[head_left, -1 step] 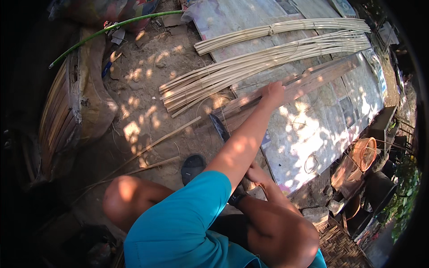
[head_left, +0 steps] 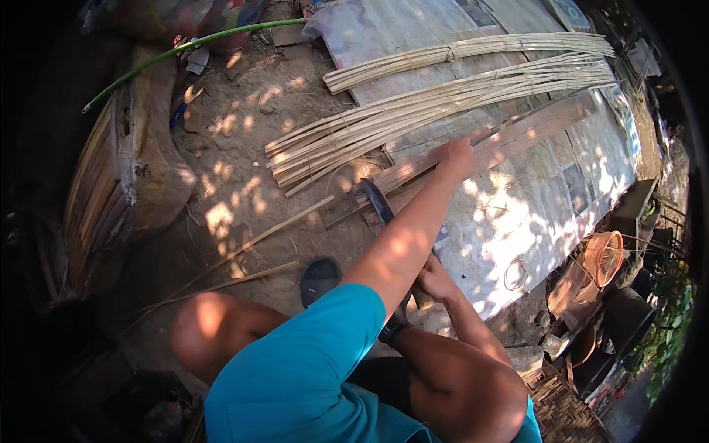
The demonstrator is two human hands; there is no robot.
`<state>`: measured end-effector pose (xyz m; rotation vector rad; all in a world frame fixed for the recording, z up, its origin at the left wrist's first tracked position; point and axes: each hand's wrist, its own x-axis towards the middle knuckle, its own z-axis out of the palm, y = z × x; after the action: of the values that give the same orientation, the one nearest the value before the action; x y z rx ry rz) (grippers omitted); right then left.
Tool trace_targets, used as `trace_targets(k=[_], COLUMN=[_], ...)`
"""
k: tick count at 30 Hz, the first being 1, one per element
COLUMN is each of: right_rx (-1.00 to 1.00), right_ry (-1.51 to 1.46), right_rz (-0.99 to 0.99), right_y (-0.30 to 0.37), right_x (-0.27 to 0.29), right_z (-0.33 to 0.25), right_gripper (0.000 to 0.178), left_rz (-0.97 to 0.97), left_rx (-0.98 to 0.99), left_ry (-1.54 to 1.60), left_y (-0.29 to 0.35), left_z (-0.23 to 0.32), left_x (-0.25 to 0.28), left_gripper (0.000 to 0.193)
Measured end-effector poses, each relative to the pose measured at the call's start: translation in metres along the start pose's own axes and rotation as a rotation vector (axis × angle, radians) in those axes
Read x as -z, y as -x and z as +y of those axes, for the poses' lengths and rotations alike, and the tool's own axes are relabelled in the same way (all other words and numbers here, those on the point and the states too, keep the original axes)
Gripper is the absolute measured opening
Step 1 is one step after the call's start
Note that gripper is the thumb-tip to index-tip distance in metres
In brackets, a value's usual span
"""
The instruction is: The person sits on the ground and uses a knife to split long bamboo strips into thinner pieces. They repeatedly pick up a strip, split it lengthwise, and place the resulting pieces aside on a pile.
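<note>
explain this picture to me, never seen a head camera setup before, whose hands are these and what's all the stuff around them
There is no machine here, just a person's two bare hands. The camera is worn on the head, the left one of a pair, and looks down; its wide fisheye lens bends straight edges.

The left hand reaches across the body to long brown boards; whether its fingers close around them is hard to see. The right hand holds a dark knife, partly hidden behind the left forearm, with its blade by the boards' near end.

The boards lie partly over a pale sheet. Beyond them are two bundles of pale strips, and an orange basket is off to the right.
</note>
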<state>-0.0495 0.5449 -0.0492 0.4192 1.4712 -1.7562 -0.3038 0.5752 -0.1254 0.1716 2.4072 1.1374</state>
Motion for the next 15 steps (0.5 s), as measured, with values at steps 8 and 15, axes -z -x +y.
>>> trace_targets(k=[8,15], right_rx=[0.423,0.194], right_ry=[0.21,-0.296], right_rz=[0.377,0.245], right_y=[-0.029,-0.023], right_x=[0.012,0.004], right_z=[-0.003,-0.038], right_gripper=[0.038,0.024], left_rz=[0.048,0.067], left_rx=[-0.055,-0.119], left_ry=[-0.03,-0.126], left_y=[-0.009,-0.007], left_z=[0.01,0.004], left_x=[-0.018,-0.011], left_gripper=[0.025,0.023])
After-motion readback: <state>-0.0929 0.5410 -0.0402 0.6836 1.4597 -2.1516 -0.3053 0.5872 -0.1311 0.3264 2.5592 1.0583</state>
